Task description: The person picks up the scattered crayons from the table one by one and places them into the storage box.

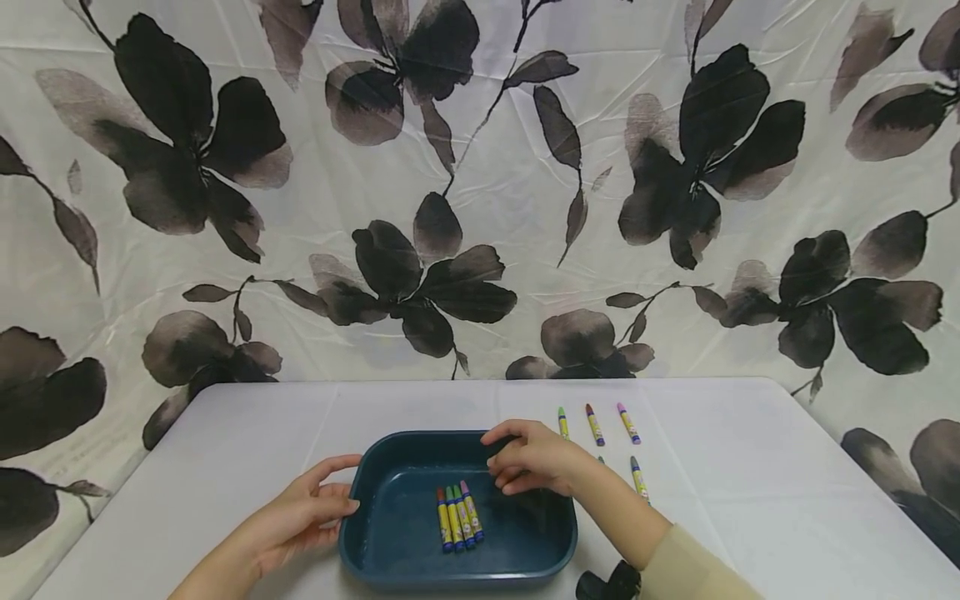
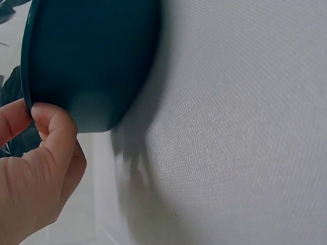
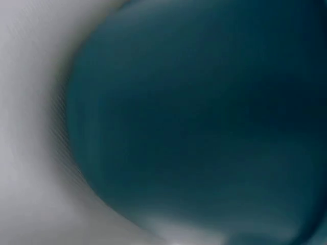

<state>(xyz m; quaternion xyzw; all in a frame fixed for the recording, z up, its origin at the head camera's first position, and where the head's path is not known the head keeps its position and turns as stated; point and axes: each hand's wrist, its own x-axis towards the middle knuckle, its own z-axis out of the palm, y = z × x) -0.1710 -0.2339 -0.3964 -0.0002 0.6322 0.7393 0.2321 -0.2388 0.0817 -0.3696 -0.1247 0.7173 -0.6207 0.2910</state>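
Observation:
A dark teal tray [image 1: 405, 533] sits on the white table, with several crayons [image 1: 459, 518] in yellow wrappers side by side on its floor. At the tray's left end my left hand [image 1: 303, 508] pinches the rim between thumb and fingers; the left wrist view shows this hand [image 2: 46, 158] at the rim edge. Over the tray's far right corner, my right hand [image 1: 536, 458] hovers with fingers loosely bent, and no crayon shows in them. The right wrist view is filled by the blurred tray wall [image 3: 194, 122].
Right of the tray, more crayons lie on the table [image 1: 750, 500]: light green [image 1: 563, 422], red-brown [image 1: 595, 424], pink [image 1: 628, 422] and dark green [image 1: 639, 478]. Another is mostly hidden behind my right forearm. A black object [image 1: 607, 582] lies at the near edge. Floral cloth [image 1: 480, 208] hangs behind.

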